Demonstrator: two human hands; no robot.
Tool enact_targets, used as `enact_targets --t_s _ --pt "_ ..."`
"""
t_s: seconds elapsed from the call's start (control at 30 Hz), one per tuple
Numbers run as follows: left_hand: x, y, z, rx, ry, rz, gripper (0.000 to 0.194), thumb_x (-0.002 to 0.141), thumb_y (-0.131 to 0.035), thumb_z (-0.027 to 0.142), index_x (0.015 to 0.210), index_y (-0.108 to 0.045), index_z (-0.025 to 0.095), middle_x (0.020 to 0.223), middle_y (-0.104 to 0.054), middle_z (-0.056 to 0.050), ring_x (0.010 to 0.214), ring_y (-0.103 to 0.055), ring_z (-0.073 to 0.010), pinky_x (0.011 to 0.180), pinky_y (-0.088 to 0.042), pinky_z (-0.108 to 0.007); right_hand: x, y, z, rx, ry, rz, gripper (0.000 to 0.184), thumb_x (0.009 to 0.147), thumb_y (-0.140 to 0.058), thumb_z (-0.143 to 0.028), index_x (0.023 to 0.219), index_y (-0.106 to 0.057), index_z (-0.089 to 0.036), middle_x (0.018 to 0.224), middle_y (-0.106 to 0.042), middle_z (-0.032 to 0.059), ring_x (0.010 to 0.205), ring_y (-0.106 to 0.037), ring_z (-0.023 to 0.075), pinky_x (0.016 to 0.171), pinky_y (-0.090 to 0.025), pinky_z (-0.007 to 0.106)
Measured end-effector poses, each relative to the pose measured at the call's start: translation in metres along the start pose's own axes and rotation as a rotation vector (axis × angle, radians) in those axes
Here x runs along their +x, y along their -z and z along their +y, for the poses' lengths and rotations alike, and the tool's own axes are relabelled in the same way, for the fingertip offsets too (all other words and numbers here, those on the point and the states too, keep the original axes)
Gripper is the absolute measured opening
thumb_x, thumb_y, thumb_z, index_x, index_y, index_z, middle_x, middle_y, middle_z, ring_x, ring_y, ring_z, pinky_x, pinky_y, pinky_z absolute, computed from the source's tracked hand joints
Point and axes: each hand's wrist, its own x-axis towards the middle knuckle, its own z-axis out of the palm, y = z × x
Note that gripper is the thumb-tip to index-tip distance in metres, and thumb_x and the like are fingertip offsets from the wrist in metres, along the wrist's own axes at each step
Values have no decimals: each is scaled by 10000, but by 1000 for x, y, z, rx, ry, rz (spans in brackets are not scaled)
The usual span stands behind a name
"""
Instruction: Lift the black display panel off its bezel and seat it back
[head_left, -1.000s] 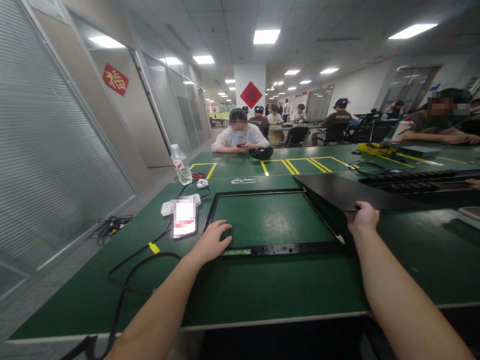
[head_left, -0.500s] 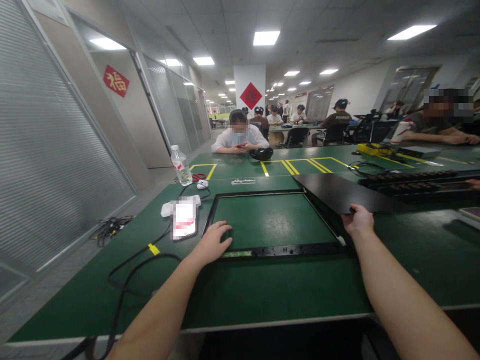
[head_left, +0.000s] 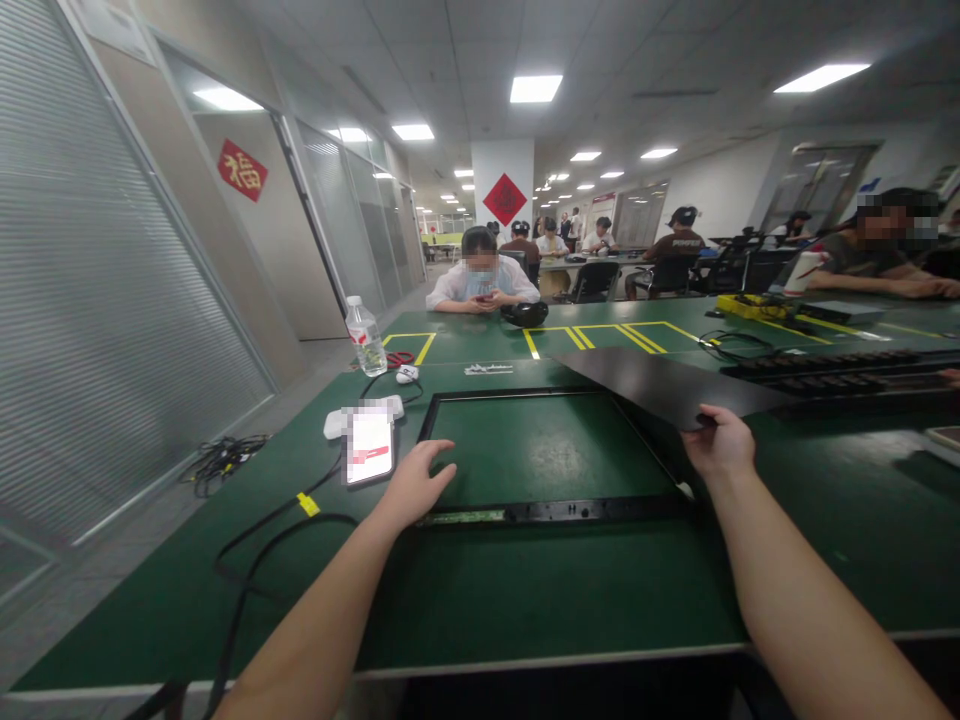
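Note:
A black rectangular frame [head_left: 592, 510], like a monitor bezel, lies flat on the green table in front of me. Over its left side is my left hand [head_left: 417, 482], fingers apart and holding nothing; whether it touches the frame I cannot tell. My right hand [head_left: 718, 446] grips the near edge of a thin, flat black panel [head_left: 652, 385], thumb on top. The panel is tilted and raised above the table, overlapping the frame's far right corner. A small white piece [head_left: 684, 490] sits at the frame's near right corner.
Left of the frame lie a lit phone [head_left: 370, 448], a black cable [head_left: 251, 535] and a water bottle [head_left: 365, 336]. Red-handled scissors [head_left: 400, 358] and small white parts [head_left: 489, 369] lie farther back. A person [head_left: 481, 280] sits opposite. Long black strips [head_left: 840, 380] lie at right.
The black panel has shifted left over the frame's far right corner, held by my right hand. My left hand has lifted slightly and moved a little left.

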Motion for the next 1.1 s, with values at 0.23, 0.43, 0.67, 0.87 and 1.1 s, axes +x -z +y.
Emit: enact_targets --t_s 0.23,0.43,0.67,0.87,1.1 --pt "8 9 6 -598 296 210 216 787 -817 198 1000 -776 194 1150 -792 -132 1141 -733 -294 1068 -541 -398 -29 -19 -10 -18 -74 -38 217 634 -583 -95 809 -559 -221 728 -656 -4 648 -681 164 544 -600 250" --pt "10 27 22 -1105 530 262 254 1010 -551 223 1164 -701 88 1086 -791 -205 951 -790 -219 874 -624 -300 -31 -15 -11 -154 -72 -205 120 663 -623 -197 743 -559 -261 727 -692 34 785 -739 244 700 -646 367" --pt "5 41 37 -1425 571 196 378 1040 -477 283 1298 -630 54 882 -785 -167 761 -803 -246 697 -670 -324 -37 -12 -10 -301 -232 -342 323 652 -597 -303 938 -742 -263 902 -800 104 1065 -755 373 916 -617 554" --pt "2 46 41 -1430 521 209 326 866 -518 30 1137 -683 106 744 -774 -71 552 -732 -184 526 -608 -238 -37 -11 -7 -409 -406 -436 474 627 -575 -291 1050 -776 -218 970 -820 109 1037 -773 375 894 -632 538" --pt "1 48 40 -1444 473 273 348 747 -549 51 1045 -718 117 757 -795 -72 594 -744 -187 551 -613 -234 -40 -13 -5 -529 -587 -519 404 666 -616 -205 1035 -776 -168 833 -800 127 828 -786 342 758 -655 455"
